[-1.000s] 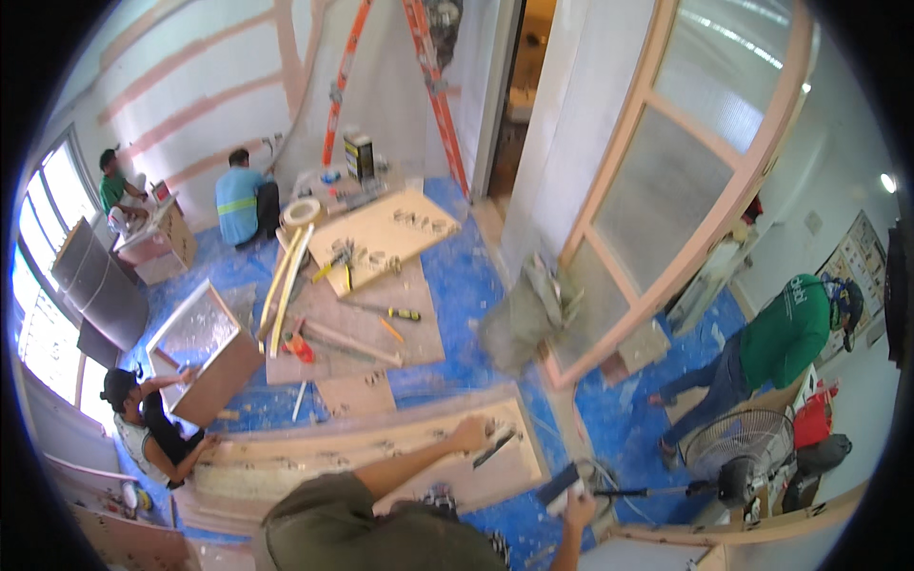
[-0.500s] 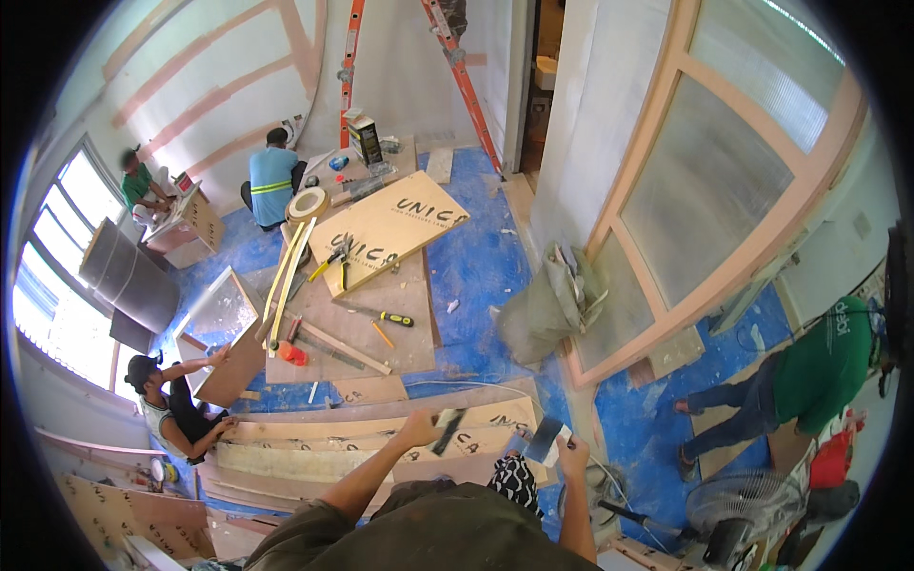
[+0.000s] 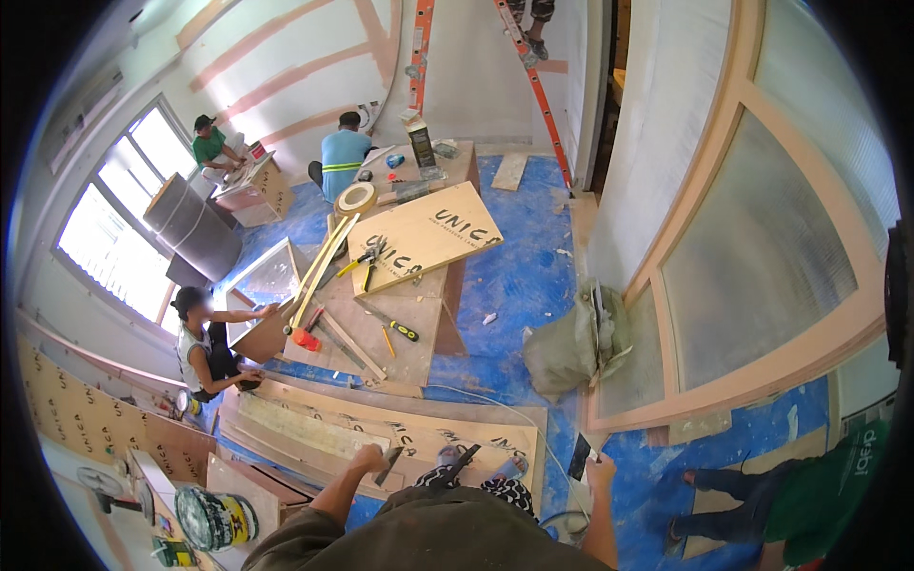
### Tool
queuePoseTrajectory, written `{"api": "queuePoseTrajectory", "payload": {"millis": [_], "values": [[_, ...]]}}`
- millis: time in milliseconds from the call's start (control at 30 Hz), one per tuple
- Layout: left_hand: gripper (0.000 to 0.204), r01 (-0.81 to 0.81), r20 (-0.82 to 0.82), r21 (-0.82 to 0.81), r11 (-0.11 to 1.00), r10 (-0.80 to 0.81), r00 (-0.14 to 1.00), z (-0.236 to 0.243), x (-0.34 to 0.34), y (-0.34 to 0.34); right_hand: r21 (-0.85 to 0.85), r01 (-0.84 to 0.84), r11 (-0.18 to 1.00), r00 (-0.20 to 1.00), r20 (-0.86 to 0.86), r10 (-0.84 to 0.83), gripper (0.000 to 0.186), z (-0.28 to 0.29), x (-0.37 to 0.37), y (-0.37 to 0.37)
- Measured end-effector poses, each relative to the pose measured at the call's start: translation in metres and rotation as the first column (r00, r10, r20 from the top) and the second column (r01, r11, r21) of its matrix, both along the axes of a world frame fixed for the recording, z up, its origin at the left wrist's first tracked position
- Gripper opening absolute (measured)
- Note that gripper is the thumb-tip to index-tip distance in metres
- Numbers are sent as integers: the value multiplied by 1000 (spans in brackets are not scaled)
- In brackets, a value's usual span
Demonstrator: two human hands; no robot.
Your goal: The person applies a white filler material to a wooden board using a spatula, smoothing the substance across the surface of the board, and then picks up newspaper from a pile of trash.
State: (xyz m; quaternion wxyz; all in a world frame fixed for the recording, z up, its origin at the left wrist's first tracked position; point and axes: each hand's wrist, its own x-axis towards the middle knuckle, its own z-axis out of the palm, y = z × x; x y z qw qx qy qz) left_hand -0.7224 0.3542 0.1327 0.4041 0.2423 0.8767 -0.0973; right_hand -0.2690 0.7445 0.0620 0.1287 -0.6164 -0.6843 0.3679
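My left hand (image 3: 367, 460) is closed on a putty knife (image 3: 387, 466) with a dark blade, held low over long pale boards (image 3: 295, 433) lying on the floor. My right hand (image 3: 600, 468) grips another dark-bladed putty knife (image 3: 579, 459), out to the right past the boards' end. Between my hands my patterned trouser legs and feet show below me. A thin pale cable (image 3: 514, 411) runs across near the boards.
Ahead, a work surface (image 3: 381, 333) holds panels, strips and tools. Co-workers sit at left (image 3: 200, 366), at back (image 3: 343, 157), stand right (image 3: 800, 495), and one is on a ladder (image 3: 533, 86). A sack (image 3: 562, 352), glazed partition (image 3: 743, 266), drum (image 3: 190, 228) and buckets (image 3: 214, 519) surround me.
The view has shifted leftward, bringing buckets into sight. My hands have dropped toward the lower edge and moved apart, still gripping the knives. The green-shirted co-worker now sits lower in view.
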Motion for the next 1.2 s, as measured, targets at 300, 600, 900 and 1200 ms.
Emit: {"api": "queuePoseTrajectory", "payload": {"millis": [300,600,900,1200], "values": [[61,-275,66,53,960,271,960,-49,70,-37,53,-271,961,952,-131,276,24,30,-70,43],[55,-120,56,327,937,107,993,-43,81,26,67,-292,954,938,-175,300,22,30,-53,37],[23,2,-131,767,641,154,979,36,41,171,-164,-167,972,934,-342,103,11,19,-65,91],[27,-843,845,535,-48,55,533,83,-50,283,-444,-280,851,848,-529,3,13,16,-225,224]]}}
